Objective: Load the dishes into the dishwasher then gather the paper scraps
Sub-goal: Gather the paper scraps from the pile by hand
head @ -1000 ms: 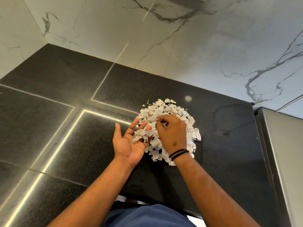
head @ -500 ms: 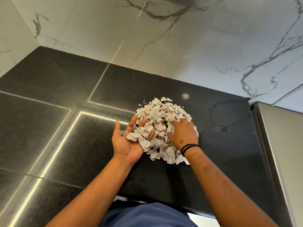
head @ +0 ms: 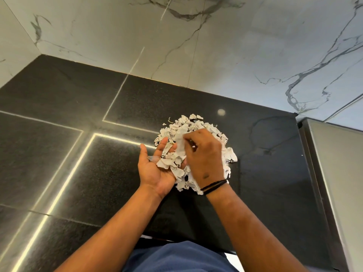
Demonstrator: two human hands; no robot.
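Black countertop: paper scraps heaped far-right of cupped, flat-fingered left hand; right hand, nearer, pinches scraps over it

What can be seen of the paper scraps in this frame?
The paper scraps are small torn white pieces, some with faint dark print, crumpled and curled. They lie in one loose, roughly round heap on the black counter, near its back edge below the marbled wall. The left hand, palm up at the heap's left edge, has several scraps lying on its palm and fingers. The right hand lies over the middle of the heap, fingers curled on a few pieces. A few scraps lie loose at the far rim.
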